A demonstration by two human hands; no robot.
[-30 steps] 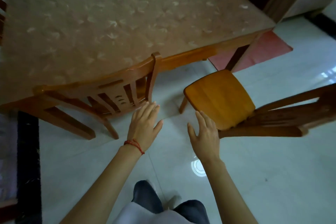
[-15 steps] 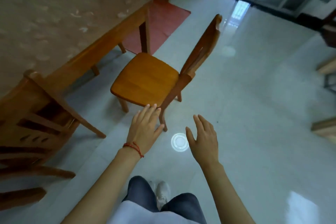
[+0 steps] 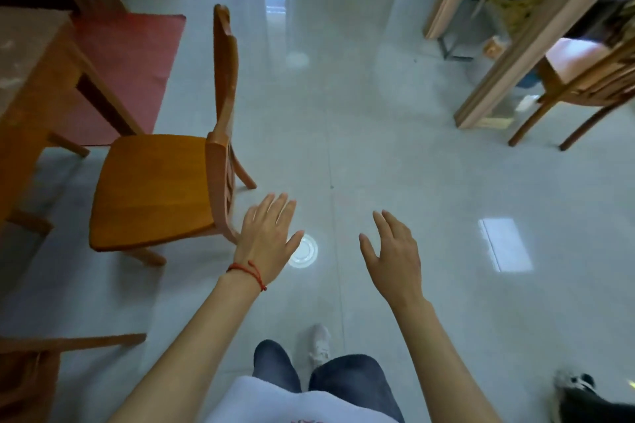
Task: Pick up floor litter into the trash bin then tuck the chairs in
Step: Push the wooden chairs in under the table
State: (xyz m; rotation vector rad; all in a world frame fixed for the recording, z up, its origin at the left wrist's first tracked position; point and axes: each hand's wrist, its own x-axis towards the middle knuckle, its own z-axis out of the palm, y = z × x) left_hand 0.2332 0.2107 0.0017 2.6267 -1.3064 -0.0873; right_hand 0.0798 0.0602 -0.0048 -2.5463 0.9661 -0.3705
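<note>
A wooden chair stands pulled out from the table, its seat facing the table and its backrest toward the open floor. My left hand, with a red string on the wrist, hovers with straight fingers just right of the chair's back corner and holds nothing. My right hand floats palm down further right, fingers relaxed and empty. A second wooden chair shows at the lower left edge, mostly cut off. No litter and no trash bin are in view.
A red mat lies beyond the table. At the right stand a pale wooden frame and another chair. A dark shoe sits at the lower right. Glossy white tiles stretch ahead, with a round light reflection near my left hand.
The view has swung right, away from the table. The pulled-out chair now sits at the left, and both hands stay raised and empty.
</note>
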